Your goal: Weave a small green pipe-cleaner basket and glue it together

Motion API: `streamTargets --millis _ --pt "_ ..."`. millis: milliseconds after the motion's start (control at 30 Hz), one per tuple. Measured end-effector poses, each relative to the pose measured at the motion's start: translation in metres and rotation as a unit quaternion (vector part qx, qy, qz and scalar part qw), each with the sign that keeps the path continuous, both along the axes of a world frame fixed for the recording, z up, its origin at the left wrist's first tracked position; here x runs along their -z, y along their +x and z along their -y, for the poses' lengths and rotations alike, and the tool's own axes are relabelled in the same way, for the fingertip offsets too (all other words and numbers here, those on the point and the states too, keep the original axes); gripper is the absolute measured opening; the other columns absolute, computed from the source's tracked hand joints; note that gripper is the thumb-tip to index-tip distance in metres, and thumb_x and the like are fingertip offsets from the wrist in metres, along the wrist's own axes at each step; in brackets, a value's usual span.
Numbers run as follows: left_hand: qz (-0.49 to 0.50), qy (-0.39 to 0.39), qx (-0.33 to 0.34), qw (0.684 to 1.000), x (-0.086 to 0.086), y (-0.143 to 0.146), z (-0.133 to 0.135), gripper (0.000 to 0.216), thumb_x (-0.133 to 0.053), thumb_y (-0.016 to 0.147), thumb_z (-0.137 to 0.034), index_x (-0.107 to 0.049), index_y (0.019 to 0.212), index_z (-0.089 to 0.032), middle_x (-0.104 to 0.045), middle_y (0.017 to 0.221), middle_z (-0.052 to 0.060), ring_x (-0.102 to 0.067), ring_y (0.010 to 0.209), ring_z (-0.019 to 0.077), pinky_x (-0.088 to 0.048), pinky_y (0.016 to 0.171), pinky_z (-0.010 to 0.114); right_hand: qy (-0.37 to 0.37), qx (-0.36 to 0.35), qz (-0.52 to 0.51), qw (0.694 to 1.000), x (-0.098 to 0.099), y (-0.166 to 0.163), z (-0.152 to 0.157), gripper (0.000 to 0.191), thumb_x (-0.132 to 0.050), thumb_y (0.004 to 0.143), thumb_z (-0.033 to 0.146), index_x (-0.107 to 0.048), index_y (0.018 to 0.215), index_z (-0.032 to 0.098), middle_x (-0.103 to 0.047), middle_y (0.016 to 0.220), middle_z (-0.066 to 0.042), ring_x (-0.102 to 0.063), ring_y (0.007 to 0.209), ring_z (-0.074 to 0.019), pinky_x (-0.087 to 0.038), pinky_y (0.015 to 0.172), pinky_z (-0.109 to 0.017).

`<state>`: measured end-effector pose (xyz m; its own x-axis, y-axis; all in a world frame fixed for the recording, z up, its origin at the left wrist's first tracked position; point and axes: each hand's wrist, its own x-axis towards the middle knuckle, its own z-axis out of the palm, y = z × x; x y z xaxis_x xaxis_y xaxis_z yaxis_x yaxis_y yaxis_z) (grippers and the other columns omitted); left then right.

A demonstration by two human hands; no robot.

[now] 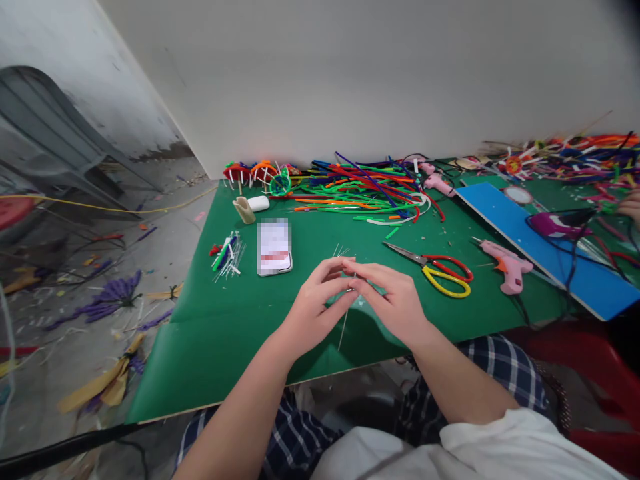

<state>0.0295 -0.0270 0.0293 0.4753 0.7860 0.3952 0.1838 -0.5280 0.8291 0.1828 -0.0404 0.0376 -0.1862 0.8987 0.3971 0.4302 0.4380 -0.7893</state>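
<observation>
Above the front part of the green table (220,340), my left hand (323,290) and my right hand (387,293) meet fingertip to fingertip. Both are pinched on a thin pale wire (344,330), whose lower end sticks out below the fingers. Behind my fingers, a few more fine wire ends (341,251) show; whether they belong to the held piece I cannot tell. Left of my hands lies a phone (274,248) with a blurred screen. Scissors (427,265) with one red and one yellow handle rest to the right.
Pipe cleaners (360,187) are heaped along the back wall. A small bundle of wires and stems (229,257) lies left. At right are a pink glue gun (507,267), a blue board (540,247) and a purple tool (557,225) with cords. Another person's hand (631,203) shows at the far right.
</observation>
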Motion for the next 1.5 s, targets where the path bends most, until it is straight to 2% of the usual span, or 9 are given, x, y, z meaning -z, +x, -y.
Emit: streamTargets --millis 400,567,667,767,967,1067,1167,1267,1500 --pt "-0.014 -0.001 -0.003 1.0 0.001 0.0 0.0 0.021 -0.043 0.083 -0.019 -0.061 0.094 -0.021 -0.042 0.118 0.008 -0.042 0.111 0.0187 -0.037 0.095 0.038 -0.12 -0.034 -0.105 0.987 -0.006 0.003 -0.007 0.013 -0.057 0.074 0.028 -0.065 0.084 0.023 -0.064 0.09 -0.001 -0.057 0.089 -0.0157 -0.045 0.081 -0.03" --pt "-0.004 -0.063 0.004 0.998 -0.004 -0.004 -0.002 0.018 -0.046 0.082 -0.024 -0.063 0.084 -0.021 -0.046 0.106 0.006 -0.045 0.104 0.0174 -0.039 0.091 0.035 -0.15 -0.041 -0.099 0.983 -0.009 0.007 -0.01 0.009 -0.062 0.07 0.027 -0.063 0.076 0.02 -0.063 0.077 0.0 -0.058 0.079 -0.0136 -0.045 0.075 -0.027" --pt "0.01 -0.153 0.051 0.987 -0.006 -0.008 -0.004 0.02 -0.047 0.081 -0.028 -0.064 0.079 -0.018 -0.051 0.094 0.005 -0.051 0.09 0.0149 -0.043 0.081 0.03 -0.244 -0.111 -0.145 0.953 -0.008 0.012 -0.014 0.014 -0.058 0.073 0.031 -0.061 0.076 0.017 -0.06 0.065 0.001 -0.056 0.06 -0.0101 -0.046 0.06 -0.023" --pt "0.033 -0.258 0.106 0.96 -0.004 -0.011 -0.006 0.021 -0.048 0.08 -0.029 -0.063 0.078 -0.016 -0.056 0.079 0.003 -0.054 0.076 0.0124 -0.044 0.072 0.027 -0.331 -0.167 -0.188 0.91 -0.006 0.018 -0.02 0.02 -0.054 0.076 0.034 -0.058 0.072 0.015 -0.058 0.06 0.001 -0.052 0.052 -0.0074 -0.045 0.05 -0.02" --pt "0.085 -0.406 0.167 0.895 0.003 -0.013 -0.008 0.018 -0.053 0.077 -0.029 -0.062 0.079 -0.013 -0.054 0.06 -0.001 -0.05 0.052 0.0065 -0.042 0.049 0.019 -0.459 -0.266 -0.233 0.815 -0.002 0.024 -0.029 0.013 -0.058 0.074 0.027 -0.056 0.074 0.014 -0.058 0.063 0.001 -0.051 0.047 -0.005 -0.046 0.045 -0.017" --pt "0.109 -0.451 0.191 0.865 0.005 -0.013 -0.009 0.019 -0.055 0.075 -0.03 -0.061 0.081 -0.013 -0.054 0.057 -0.002 -0.05 0.045 0.0059 -0.041 0.043 0.019 -0.484 -0.287 -0.247 0.789 0.002 0.024 -0.03 0.013 -0.058 0.074 0.026 -0.054 0.076 0.014 -0.058 0.066 0.001 -0.05 0.045 -0.0046 -0.046 0.044 -0.018" --pt "0.13 -0.487 0.194 0.842 0.007 -0.011 -0.01 0.024 -0.051 0.078 -0.035 -0.059 0.075 -0.012 -0.056 0.057 0.0 -0.051 0.044 0.0067 -0.044 0.044 0.02 -0.484 -0.289 -0.238 0.791 0.005 0.024 -0.03 0.015 -0.059 0.073 0.027 -0.053 0.075 0.013 -0.059 0.069 0.0 -0.053 0.048 -0.0059 -0.047 0.045 -0.019" --pt "0.134 -0.504 0.173 0.835 0.009 -0.009 -0.011 0.027 -0.052 0.076 -0.036 -0.058 0.068 -0.011 -0.056 0.055 0.0 -0.051 0.044 0.0062 -0.044 0.045 0.019 -0.478 -0.283 -0.22 0.802 0.005 0.023 -0.03 0.016 -0.059 0.073 0.027 -0.054 0.074 0.013 -0.06 0.069 -0.001 -0.054 0.048 -0.0061 -0.046 0.044 -0.018" --pt "0.178 -0.531 0.127 0.818 0.012 -0.005 -0.011 0.024 -0.059 0.071 -0.031 -0.056 0.058 -0.011 -0.049 0.046 -0.004 -0.043 0.038 0.003 -0.034 0.037 0.015 -0.487 -0.262 -0.206 0.807 0.002 0.024 -0.03 0.017 -0.058 0.074 0.029 -0.056 0.076 0.012 -0.06 0.066 -0.001 -0.058 0.052 -0.0086 -0.049 0.051 -0.022"
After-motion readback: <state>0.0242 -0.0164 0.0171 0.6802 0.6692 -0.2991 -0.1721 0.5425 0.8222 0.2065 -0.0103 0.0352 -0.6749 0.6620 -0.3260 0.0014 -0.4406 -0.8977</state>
